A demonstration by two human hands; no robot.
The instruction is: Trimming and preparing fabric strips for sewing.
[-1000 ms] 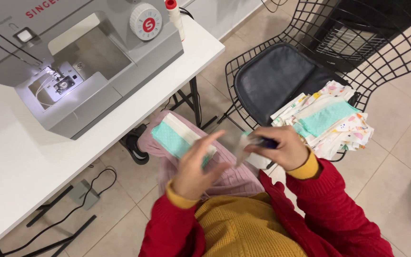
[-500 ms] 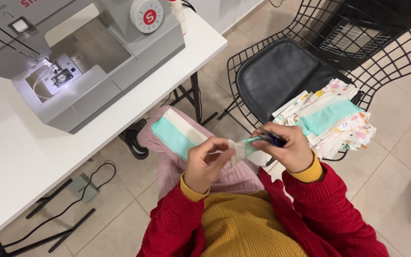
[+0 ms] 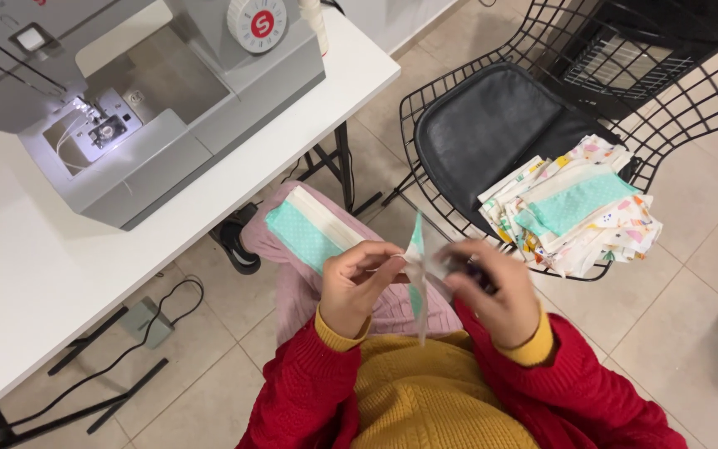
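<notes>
My left hand [image 3: 363, 287] pinches a small white and teal fabric piece [image 3: 418, 254] above my lap, and a thin strip hangs down from it. My right hand [image 3: 499, 293], blurred, is close against the piece on its right and grips a small dark tool [image 3: 474, 270], mostly hidden by the fingers. A folded teal and white fabric stack [image 3: 309, 233] rests on my pink-clad knee [image 3: 292, 291] just behind my left hand. Both sleeves are red with yellow cuffs.
A grey sewing machine [image 3: 126, 108] with its light on stands on a white table [image 3: 35, 291] at left. A black wire chair [image 3: 492, 125] at right carries a pile of printed fabric pieces [image 3: 579, 216]. A foot pedal [image 3: 147, 320] and cables lie on the tiled floor.
My hands have come closer together in front of me. The fabric piece now stands upright between them, and my right hand has moved in against it.
</notes>
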